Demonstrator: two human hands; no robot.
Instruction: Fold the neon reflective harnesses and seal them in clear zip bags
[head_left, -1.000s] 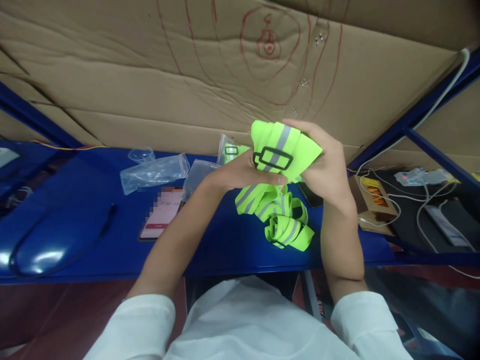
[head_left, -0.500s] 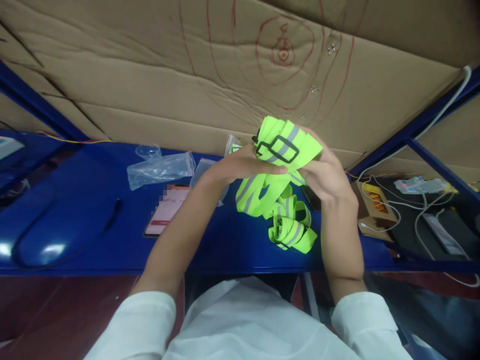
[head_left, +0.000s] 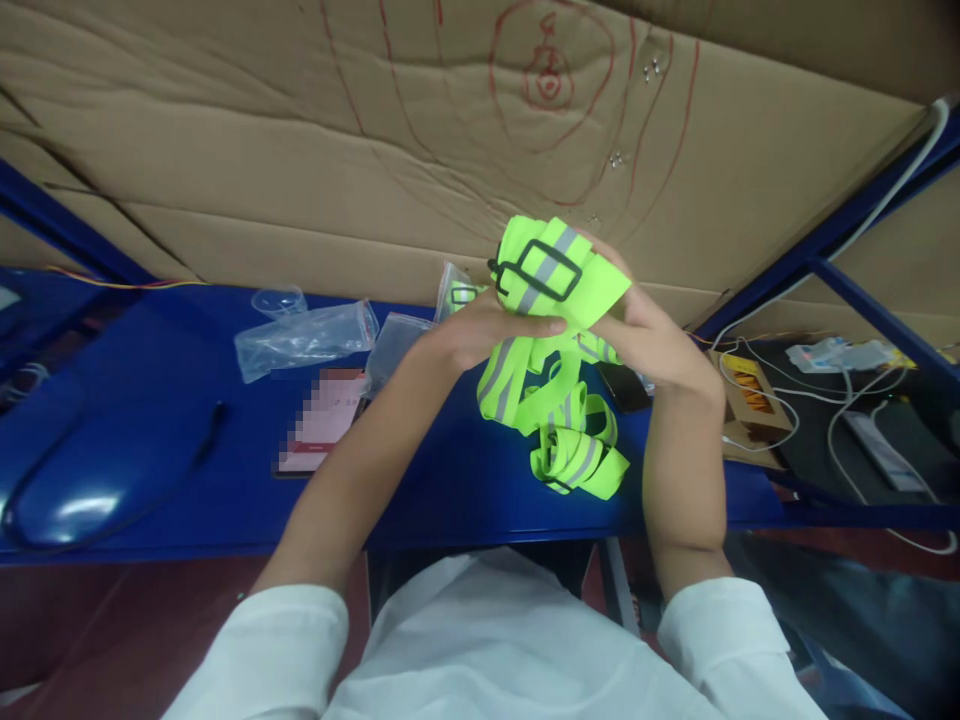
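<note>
1. While the folded yellow strap (head_left: pixel 551 264) is clasped between the left hand (head_left: pixel 495 328) and the right hand (head_left: pixel 641 325), above the surface (head_left: pixel 457 490), its layers seem to be held in line by finger pressure alone; if that pressure were eased, the folds could be fanned out and lost.
2. Because most of the right hand's fingers are hidden behind the strap, how firmly the back is gripped cannot be told; by an uneven squeeze, the layers could be skewed.
3. Where the black buckles (head_left: pixel 541 286) are overlapped on the visible side, the strap could be snagged if one were tugged sideways.
4. Since loose yellow straps (head_left: pixel 574 460) are heaped just below, whether they are joined to the folded one cannot be made out; if so, the folds could be dragged apart by their weight.
</note>
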